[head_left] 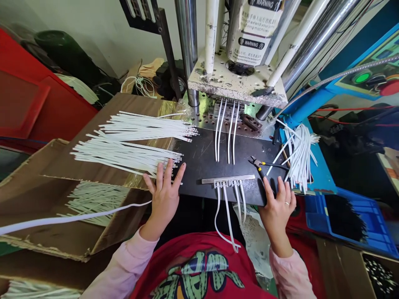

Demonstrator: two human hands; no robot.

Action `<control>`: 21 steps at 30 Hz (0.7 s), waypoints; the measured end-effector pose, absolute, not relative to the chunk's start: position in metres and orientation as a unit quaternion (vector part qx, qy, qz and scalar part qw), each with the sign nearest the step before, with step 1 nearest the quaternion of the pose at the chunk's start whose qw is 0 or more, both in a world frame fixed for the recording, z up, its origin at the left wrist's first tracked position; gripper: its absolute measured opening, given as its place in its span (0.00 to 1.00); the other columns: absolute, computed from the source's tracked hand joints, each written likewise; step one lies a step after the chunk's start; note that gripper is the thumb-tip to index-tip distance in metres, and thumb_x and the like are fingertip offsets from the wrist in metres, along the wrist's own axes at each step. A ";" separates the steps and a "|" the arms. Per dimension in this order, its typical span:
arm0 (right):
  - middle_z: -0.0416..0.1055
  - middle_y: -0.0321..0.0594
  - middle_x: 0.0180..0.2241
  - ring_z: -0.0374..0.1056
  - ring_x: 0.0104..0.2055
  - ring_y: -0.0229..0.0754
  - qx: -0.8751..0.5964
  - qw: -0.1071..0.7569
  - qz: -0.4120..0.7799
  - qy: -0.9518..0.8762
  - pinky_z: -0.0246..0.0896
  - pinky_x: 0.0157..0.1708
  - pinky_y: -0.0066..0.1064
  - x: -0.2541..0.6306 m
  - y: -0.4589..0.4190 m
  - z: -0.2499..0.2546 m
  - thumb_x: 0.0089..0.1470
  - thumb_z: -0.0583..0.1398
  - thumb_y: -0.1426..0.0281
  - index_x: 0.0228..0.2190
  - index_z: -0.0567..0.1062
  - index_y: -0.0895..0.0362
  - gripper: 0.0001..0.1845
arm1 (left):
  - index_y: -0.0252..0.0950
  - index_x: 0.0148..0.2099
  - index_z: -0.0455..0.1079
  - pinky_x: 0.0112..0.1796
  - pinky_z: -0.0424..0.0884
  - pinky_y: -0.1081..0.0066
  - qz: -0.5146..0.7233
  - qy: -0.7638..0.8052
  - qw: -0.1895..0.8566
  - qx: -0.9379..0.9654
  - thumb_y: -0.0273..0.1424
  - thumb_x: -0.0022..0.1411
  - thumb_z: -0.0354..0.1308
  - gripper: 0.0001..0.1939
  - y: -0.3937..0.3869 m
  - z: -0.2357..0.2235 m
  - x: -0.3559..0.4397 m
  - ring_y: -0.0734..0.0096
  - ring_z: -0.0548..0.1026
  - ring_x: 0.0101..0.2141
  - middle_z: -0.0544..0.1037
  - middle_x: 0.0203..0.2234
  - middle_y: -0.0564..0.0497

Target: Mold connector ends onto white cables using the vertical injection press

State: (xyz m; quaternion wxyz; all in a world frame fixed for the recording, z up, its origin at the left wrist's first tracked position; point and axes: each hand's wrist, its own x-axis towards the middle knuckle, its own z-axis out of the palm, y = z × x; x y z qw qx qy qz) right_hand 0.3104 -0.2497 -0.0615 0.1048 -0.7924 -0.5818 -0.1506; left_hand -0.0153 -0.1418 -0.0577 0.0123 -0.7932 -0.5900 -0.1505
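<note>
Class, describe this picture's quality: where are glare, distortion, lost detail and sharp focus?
Head view: bright glints streak the metal column; head view: the red cabinet leans near the edge, probably lens distortion; head view: the dark contents of the blue crate merge into one mass; head view: left hand, right hand and white strips look fairly sharp.

reaches forward with both forearms (123,265) – set well apart, slanting a little inward, dressed in long pink sleeves (291,270) ending just short of bare wrists (149,230). lays the left hand (165,201) palm down, back uppermost, four digits showing, fanned loosely and pointing away from the body. holds the right hand (277,209) palm down too, slightly nearer the body – digits parted, gently bent, tips forward. wears a thin ring (286,203) on one right finger.
</note>
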 end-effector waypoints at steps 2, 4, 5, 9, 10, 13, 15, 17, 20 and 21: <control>0.48 0.49 0.70 0.46 0.70 0.62 -0.791 0.111 -0.149 -0.582 0.41 0.64 0.56 0.310 -0.250 -0.062 0.50 0.61 0.74 0.65 0.63 0.46 0.41 | 0.49 0.72 0.49 0.64 0.31 0.31 -0.149 -0.589 0.009 -0.794 0.14 0.58 0.51 0.44 -0.142 -0.058 -0.015 0.45 0.40 0.71 0.45 0.72 0.45; 0.48 0.50 0.70 0.46 0.70 0.63 -0.791 0.113 -0.146 -0.583 0.40 0.64 0.56 0.309 -0.249 -0.063 0.51 0.61 0.74 0.65 0.62 0.46 0.41 | 0.48 0.72 0.50 0.64 0.32 0.31 -0.145 -0.588 0.005 -0.796 0.14 0.59 0.51 0.43 -0.141 -0.057 -0.014 0.45 0.40 0.71 0.45 0.72 0.45; 0.48 0.50 0.70 0.45 0.70 0.63 -0.791 0.112 -0.142 -0.585 0.40 0.64 0.56 0.309 -0.249 -0.062 0.51 0.61 0.74 0.65 0.62 0.46 0.40 | 0.48 0.72 0.50 0.64 0.32 0.31 -0.142 -0.587 0.005 -0.797 0.14 0.59 0.51 0.43 -0.141 -0.056 -0.014 0.44 0.40 0.71 0.45 0.72 0.44; 0.43 0.49 0.71 0.40 0.72 0.65 -0.780 0.110 -0.083 -0.611 0.39 0.65 0.61 0.317 -0.255 -0.050 0.52 0.62 0.71 0.66 0.59 0.45 0.42 | 0.45 0.73 0.49 0.63 0.34 0.31 -0.129 -0.573 -0.007 -0.810 0.17 0.58 0.58 0.44 -0.145 -0.043 -0.018 0.40 0.40 0.71 0.43 0.72 0.41; 0.41 0.48 0.71 0.38 0.72 0.66 -0.772 0.117 -0.053 -0.623 0.39 0.64 0.63 0.320 -0.257 -0.044 0.52 0.62 0.71 0.67 0.58 0.45 0.43 | 0.44 0.73 0.49 0.63 0.35 0.31 -0.129 -0.562 -0.016 -0.817 0.20 0.58 0.61 0.45 -0.147 -0.039 -0.018 0.38 0.40 0.70 0.43 0.72 0.39; 0.36 0.45 0.72 0.34 0.73 0.64 -0.722 0.160 0.068 -0.670 0.42 0.65 0.62 0.324 -0.261 -0.020 0.55 0.60 0.69 0.68 0.52 0.44 0.43 | 0.42 0.72 0.51 0.62 0.36 0.31 -0.141 -0.511 -0.058 -0.846 0.32 0.59 0.66 0.43 -0.152 -0.026 -0.013 0.36 0.45 0.69 0.49 0.71 0.36; 0.37 0.45 0.72 0.34 0.73 0.59 -0.681 0.201 0.126 -0.693 0.43 0.66 0.59 0.316 -0.256 -0.007 0.59 0.57 0.68 0.68 0.52 0.45 0.39 | 0.41 0.71 0.56 0.63 0.42 0.35 -0.161 -0.487 -0.085 -0.854 0.34 0.63 0.63 0.37 -0.151 -0.023 0.000 0.41 0.56 0.66 0.60 0.67 0.38; 0.41 0.46 0.71 0.36 0.73 0.57 -0.656 0.238 0.128 -0.705 0.44 0.67 0.57 0.298 -0.243 0.000 0.61 0.57 0.66 0.65 0.59 0.48 0.32 | 0.41 0.65 0.65 0.60 0.53 0.42 -0.186 -0.485 -0.109 -0.848 0.35 0.66 0.60 0.26 -0.145 -0.027 0.016 0.49 0.66 0.58 0.71 0.58 0.40; 0.50 0.50 0.68 0.39 0.72 0.59 -0.642 0.262 0.055 -0.718 0.45 0.66 0.58 0.260 -0.217 0.000 0.61 0.60 0.63 0.53 0.70 0.54 0.20 | 0.40 0.51 0.75 0.51 0.62 0.52 -0.209 -0.480 -0.142 -0.840 0.33 0.67 0.59 0.12 -0.134 -0.034 0.038 0.56 0.70 0.47 0.76 0.47 0.44; 0.53 0.52 0.67 0.40 0.72 0.60 -0.639 0.257 0.025 -0.725 0.44 0.66 0.59 0.248 -0.209 -0.001 0.60 0.62 0.62 0.48 0.72 0.55 0.17 | 0.39 0.48 0.75 0.49 0.63 0.54 -0.213 -0.471 -0.154 -0.842 0.32 0.67 0.58 0.09 -0.131 -0.034 0.042 0.57 0.71 0.46 0.76 0.45 0.45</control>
